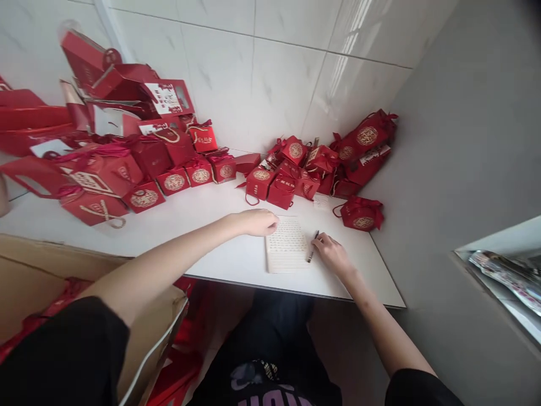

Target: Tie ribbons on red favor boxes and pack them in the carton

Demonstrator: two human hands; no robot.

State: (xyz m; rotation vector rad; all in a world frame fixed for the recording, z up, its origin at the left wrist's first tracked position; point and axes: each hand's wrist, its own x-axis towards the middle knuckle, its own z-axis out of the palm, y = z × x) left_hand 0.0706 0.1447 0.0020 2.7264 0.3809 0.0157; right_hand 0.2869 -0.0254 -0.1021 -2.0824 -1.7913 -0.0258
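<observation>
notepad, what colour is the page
The notepad page is pale cream with ruled lines, best seen in the head view.

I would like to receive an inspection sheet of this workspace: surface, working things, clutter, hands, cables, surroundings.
Surface: white table, set against a tiled wall.
Working things: notepad, rows of writing above, ruled lines without writing below, text too small to read; pen beside its right edge.
Clutter: red boxes piled at the back left, more at the back right.
Hands: left hand at the notepad's upper left corner; right hand with fingers on the pen.
Cables: white cord along a cardboard box; whether electric, cannot tell.
Surroundings: grey panel at the right.
</observation>
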